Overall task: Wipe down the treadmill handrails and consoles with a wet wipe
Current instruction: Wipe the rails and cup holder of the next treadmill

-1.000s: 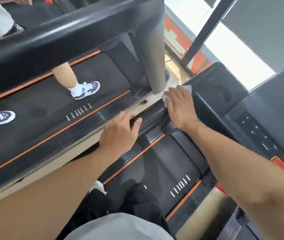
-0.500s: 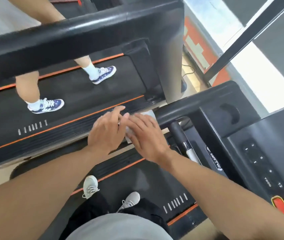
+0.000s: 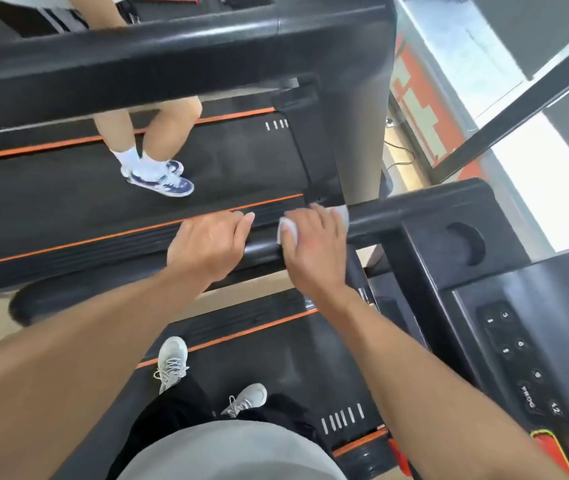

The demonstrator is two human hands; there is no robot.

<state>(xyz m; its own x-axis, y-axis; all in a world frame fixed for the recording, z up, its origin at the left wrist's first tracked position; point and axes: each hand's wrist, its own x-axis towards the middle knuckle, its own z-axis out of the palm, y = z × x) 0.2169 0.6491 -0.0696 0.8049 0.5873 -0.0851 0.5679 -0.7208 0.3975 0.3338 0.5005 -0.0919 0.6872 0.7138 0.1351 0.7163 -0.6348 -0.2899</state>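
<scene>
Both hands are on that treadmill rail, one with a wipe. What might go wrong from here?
The wipe is bunched under the right hand, so it may skip parts of the rail, such as its underside. The left hand lies just beside it on the rail; sliding the wipe that way would bump into it. Someone's shoes are on the next treadmill, close beyond the rail, so a dropped wipe could land underfoot.
</scene>
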